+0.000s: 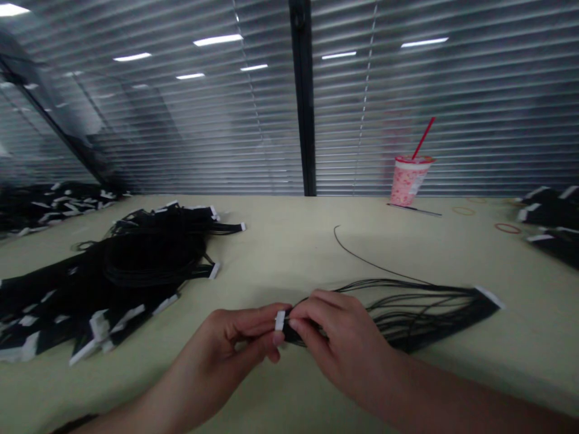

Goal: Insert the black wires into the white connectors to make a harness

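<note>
A thin wire (286,318) could be bent or misaligned at the small white connector (280,323) if either is tilted in the grip, and the loose strand (362,257) right of centre could be snagged. At lower centre, the connector is pinched by the left hand (221,342), just beside the right hand (344,331), by whose closed fingertips the wire seems to be held, though blur leaves this uncertain.

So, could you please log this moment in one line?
left hand: holds white connector | right hand: pinches at wires beside connector | wire bundles: left | cup: back right
</note>
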The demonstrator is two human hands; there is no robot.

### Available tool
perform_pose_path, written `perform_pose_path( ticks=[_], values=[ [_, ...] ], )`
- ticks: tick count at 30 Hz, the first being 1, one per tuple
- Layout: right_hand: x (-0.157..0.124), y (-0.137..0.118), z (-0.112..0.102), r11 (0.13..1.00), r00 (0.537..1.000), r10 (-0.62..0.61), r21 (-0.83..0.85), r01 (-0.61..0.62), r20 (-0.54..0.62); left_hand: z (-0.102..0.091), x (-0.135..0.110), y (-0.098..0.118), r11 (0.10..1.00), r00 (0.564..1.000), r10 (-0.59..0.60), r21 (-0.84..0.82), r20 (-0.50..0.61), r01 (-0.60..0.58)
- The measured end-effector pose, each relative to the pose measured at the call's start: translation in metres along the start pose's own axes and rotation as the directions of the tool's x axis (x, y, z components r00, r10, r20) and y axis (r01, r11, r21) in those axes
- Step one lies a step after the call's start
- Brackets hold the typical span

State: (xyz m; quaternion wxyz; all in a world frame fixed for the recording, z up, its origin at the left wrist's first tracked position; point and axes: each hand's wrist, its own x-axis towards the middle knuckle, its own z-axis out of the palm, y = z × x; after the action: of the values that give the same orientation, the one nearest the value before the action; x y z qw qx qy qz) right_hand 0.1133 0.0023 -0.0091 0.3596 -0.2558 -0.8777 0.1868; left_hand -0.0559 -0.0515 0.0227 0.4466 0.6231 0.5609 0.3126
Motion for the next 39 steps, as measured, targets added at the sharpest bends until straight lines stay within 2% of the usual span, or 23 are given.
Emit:
perform_pose_path(
  ticks=[7, 14, 19, 25, 28, 33, 39],
  values=[
    [-0.001, 0.001, 0.003, 1.0, 1.0, -0.016, -0.007, 0.016, -0.012, 0.001, -0.001, 0.002, 0.997, 0.999, 0.039, 0.071, -0.002, -0.039],
    [0.0, -0.001, 0.001, 0.988, 0.997, 0.081, 0.13, -0.078, -0.014, -0.003, -0.002, 0.002, 0.962, 0.993, 0.107, 0.256, -0.045, -0.092],
    [0.003, -0.001, 0.002, 0.973, 0.99, 0.134, 0.194, -0.124, -0.041, -0.003, 0.002, 0.001, 0.984, 0.992, 0.051, 0.177, -0.113, -0.031],
    [0.002, 0.002, 0.003, 0.985, 0.989, 0.142, 0.104, -0.137, -0.047, -0.007, 0.004, 0.005, 0.999, 0.997, 0.016, 0.041, -0.073, -0.013],
    [0.001, 0.003, 0.002, 0.996, 0.997, 0.081, -0.02, -0.081, -0.013, -0.009, 0.004, 0.002, 0.999, 1.0, -0.012, -0.032, -0.026, 0.011],
    [0.0, 0.007, -0.001, 0.936, 0.987, -0.147, -0.316, 0.158, 0.057, -0.013, 0.008, -0.003, 0.983, 0.997, -0.046, -0.173, 0.056, 0.055],
    [0.0, 0.007, -0.003, 0.903, 0.971, -0.24, -0.366, 0.224, 0.002, -0.017, 0.012, -0.005, 0.964, 0.99, -0.026, -0.26, 0.136, 0.061]
  ],
)
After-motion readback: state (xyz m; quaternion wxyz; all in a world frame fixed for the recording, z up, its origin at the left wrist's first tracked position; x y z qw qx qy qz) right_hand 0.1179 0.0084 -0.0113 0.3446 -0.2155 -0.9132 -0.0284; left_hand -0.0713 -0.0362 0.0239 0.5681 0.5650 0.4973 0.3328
